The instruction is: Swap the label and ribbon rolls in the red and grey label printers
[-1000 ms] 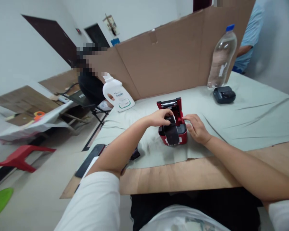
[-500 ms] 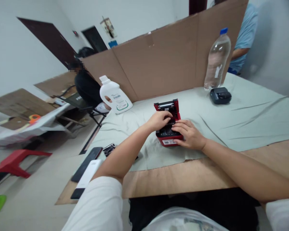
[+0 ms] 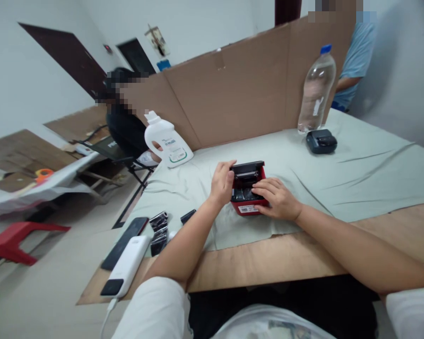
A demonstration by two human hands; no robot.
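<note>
Right of the white detergent jug (image 3: 171,147), we now tip the lid (image 3: 249,166) of the red label printer (image 3: 239,207) lower, left hand (image 3: 221,184) curled round its edge, right hand (image 3: 277,200) loosely spread, the black film (image 3: 246,193) seemingly seated.

The left hand (image 3: 223,186) touches the left edge of the raised lid (image 3: 248,166) of a red device (image 3: 237,208), while the right hand (image 3: 277,197) lies with extended fingers over its right front rim. Left of the left hand lie a crinkled dark strip (image 3: 159,231), a white power bank (image 3: 130,263) (cable plugged in) and a dark phone (image 3: 123,245). Beyond the hands stand a white jug (image 3: 169,146), a cardboard panel (image 3: 233,99) and, farther right, a clear bottle (image 3: 316,89) just behind a black gadget (image 3: 321,142).
</note>
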